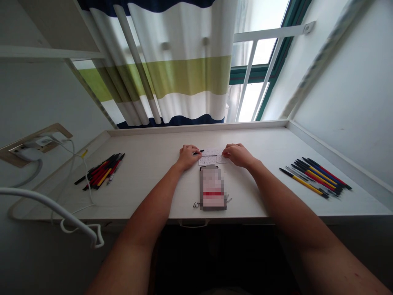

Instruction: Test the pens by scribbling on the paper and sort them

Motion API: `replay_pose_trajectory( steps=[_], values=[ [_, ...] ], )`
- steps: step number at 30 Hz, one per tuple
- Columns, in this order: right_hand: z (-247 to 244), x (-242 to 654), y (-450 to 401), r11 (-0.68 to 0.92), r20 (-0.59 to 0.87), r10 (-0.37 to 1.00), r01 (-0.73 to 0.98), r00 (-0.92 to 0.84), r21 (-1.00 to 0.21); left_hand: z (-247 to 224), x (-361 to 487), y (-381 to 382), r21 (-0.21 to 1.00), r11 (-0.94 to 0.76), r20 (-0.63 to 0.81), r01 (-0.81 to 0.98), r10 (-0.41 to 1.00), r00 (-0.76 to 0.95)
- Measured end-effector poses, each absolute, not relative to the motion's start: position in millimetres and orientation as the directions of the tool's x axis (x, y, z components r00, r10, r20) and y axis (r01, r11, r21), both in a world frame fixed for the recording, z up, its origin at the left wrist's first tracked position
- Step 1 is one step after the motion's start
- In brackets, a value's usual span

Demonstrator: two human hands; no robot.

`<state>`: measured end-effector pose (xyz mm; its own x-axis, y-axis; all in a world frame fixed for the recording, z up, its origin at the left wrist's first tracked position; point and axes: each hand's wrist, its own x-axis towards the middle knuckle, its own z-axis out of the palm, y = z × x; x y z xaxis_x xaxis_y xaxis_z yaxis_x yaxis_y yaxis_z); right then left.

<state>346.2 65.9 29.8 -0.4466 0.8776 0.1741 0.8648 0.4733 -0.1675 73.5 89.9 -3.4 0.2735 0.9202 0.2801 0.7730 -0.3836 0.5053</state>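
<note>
White speckled rectangular sheet (211,160), prob. light/bendy & best held by edges, is laid btwn L hand (189,157), pinched on slim black stick (202,151), & R hand (238,155), fingers curled, grip unclear.

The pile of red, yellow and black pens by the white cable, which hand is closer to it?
Left. The left hand is right of the pile, near the white speckled paper's left edge; the right hand is farther right, near its right edge.
</note>
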Motion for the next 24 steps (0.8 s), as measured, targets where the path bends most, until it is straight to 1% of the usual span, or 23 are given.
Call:
replay_pose_trajectory(
  steps=[7, 11, 14, 19, 24],
  values=[
    [20.5, 328.7, 69.7, 0.489, 0.207, 0.87, 0.839, -0.448, -0.239, 0.0, 75.4, 86.9, 0.513, -0.372, 0.264, 0.773, 0.926, 0.271],
    [19.3, 323.6, 70.0, 0.474, 0.2, 0.879, 0.839, -0.433, -0.268, -2.8, 76.0, 88.8, 0.506, -0.367, 0.262, 0.78, 0.928, 0.266],
    [18.8, 323.0, 69.8, 0.466, 0.2, 0.883, 0.839, -0.424, -0.28, -5.5, 76.6, 90.5, 0.496, -0.383, 0.261, 0.78, 0.922, 0.287],
    [15.7, 322.7, 70.2, 0.419, 0.187, 0.907, 0.838, -0.376, -0.349, -5.4, 76.9, 90.1, 0.491, -0.414, 0.275, 0.767, 0.909, 0.314],
    [12.6, 321.4, 70.8, 0.425, 0.203, 0.905, 0.822, -0.374, -0.379, -0.6, 77.6, 88.7, 0.463, -0.438, 0.305, 0.771, 0.895, 0.326]
  ],
)
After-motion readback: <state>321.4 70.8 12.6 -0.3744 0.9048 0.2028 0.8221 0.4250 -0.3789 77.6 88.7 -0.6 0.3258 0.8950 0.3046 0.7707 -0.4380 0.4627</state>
